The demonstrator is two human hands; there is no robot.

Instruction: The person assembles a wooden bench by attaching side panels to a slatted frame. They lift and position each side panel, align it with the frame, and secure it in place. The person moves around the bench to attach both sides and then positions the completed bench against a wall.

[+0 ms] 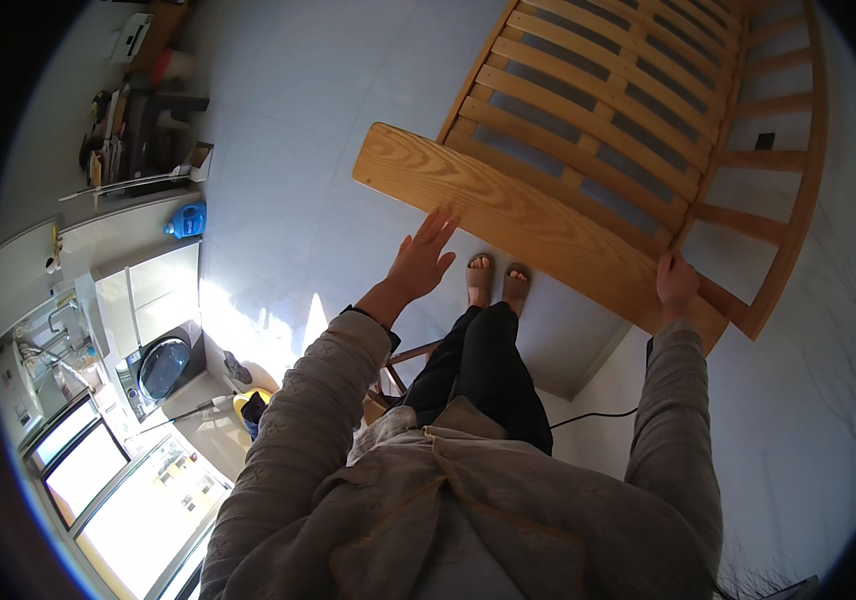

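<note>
Sleeves [293,410]: closest thing on my remote feed, grey-brown and rucked up, both arms stretched out to the flat wooden board [508,205], so I'm using that as my landmark.
Left hand [423,262]: at the board's near edge, left of its middle. Fingers open and a bit spread; I can't tell if the tips actually touch the wood.
Right hand [678,282]: on the board near its right end, fingers folded over and gripping the edge. How firmly, I can't tell.
Board: slants away to the left, swirly grain, rounded corners at the left end.
Slatted wooden frame [598,117]: just beyond the board, with a runged side rail [763,160] along its right.
Sandals [516,284]: brown, on the person's feet, lower than the board and just on its near side.
Washing machine [163,368]: well left of the board, round dark door.
Blue jug [186,221]: also well left of the board.
</note>
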